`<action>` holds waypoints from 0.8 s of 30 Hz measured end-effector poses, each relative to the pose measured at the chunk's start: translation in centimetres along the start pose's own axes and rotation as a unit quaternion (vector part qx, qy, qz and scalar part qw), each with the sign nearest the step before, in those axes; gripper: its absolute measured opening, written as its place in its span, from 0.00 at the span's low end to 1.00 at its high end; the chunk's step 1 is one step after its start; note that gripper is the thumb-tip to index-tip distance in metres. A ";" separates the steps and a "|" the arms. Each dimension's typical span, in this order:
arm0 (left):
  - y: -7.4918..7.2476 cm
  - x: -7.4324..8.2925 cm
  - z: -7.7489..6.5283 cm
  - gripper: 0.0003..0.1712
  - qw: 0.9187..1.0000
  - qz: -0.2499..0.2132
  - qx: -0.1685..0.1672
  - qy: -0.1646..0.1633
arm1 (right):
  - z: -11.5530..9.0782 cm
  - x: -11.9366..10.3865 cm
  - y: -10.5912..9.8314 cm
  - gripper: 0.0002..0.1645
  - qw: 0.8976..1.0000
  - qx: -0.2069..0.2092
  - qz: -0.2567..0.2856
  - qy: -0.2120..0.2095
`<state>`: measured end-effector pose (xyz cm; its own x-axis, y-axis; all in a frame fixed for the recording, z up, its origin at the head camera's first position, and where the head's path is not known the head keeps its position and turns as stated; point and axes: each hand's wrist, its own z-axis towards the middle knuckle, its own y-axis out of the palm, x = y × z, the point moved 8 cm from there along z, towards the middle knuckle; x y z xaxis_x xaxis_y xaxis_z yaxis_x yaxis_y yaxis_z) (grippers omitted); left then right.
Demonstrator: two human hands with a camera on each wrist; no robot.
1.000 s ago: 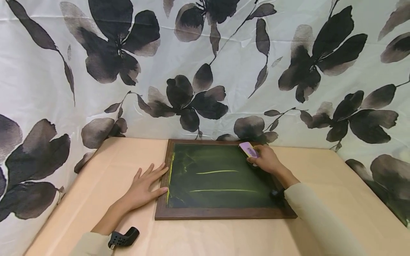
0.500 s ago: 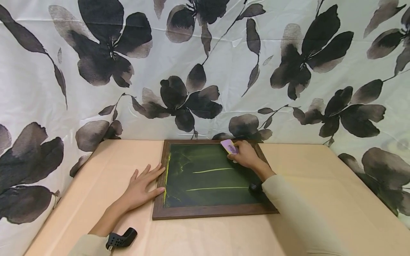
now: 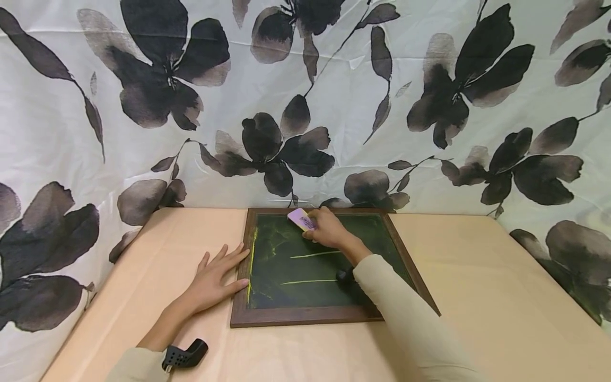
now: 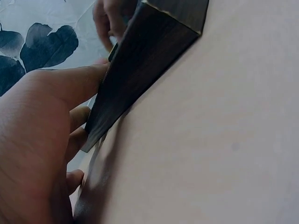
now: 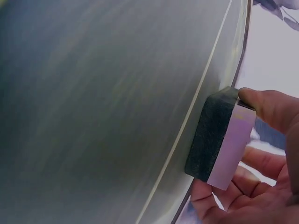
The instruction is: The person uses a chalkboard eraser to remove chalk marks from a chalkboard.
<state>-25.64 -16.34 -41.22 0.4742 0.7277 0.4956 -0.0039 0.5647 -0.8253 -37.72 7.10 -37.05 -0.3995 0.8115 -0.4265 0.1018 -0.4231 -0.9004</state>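
Note:
A dark green chalkboard (image 3: 305, 298) in a brown wooden frame lies on the table. My left hand (image 3: 207, 284) has its fingers spread and fairly straight, touching the frame's left edge; in the left wrist view they sit along the frame's side (image 4: 135, 70). With thumb and fingers, my right hand (image 3: 330, 229) grips a chalkboard eraser (image 3: 299, 217) near the board's far edge, left of centre. The right wrist view shows the eraser's dark pad (image 5: 210, 137) against the board and its lilac back. Two yellow chalk lines (image 3: 305, 281) cross the board, partly hidden by the right arm.
Yellow chalk smears (image 3: 253, 254) run down the board's left side. The table (image 3: 477, 265) has a pale peach cover. Behind it hangs a white cloth (image 3: 363, 122) with dark flowers. A black wrist device (image 3: 185, 354) sits on the left sleeve.
My right hand has slid the eraser leftward along the board's far part. The board's right side, earlier covered by the arm, now shows more. My left hand stays at the frame.

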 end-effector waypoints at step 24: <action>0.2 -0.2 -0.3 0.40 1.000 0.005 0.013 0.005 | -0.5 -4.9 2.1 0.31 0.977 -0.150 -0.016 -0.152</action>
<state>-25.48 -16.48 -41.53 0.4826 0.7300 0.4840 -0.0323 0.5671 -0.8230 -35.13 2.45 -36.88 -0.6538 0.6464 -0.3933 0.3285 -0.2257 -0.9171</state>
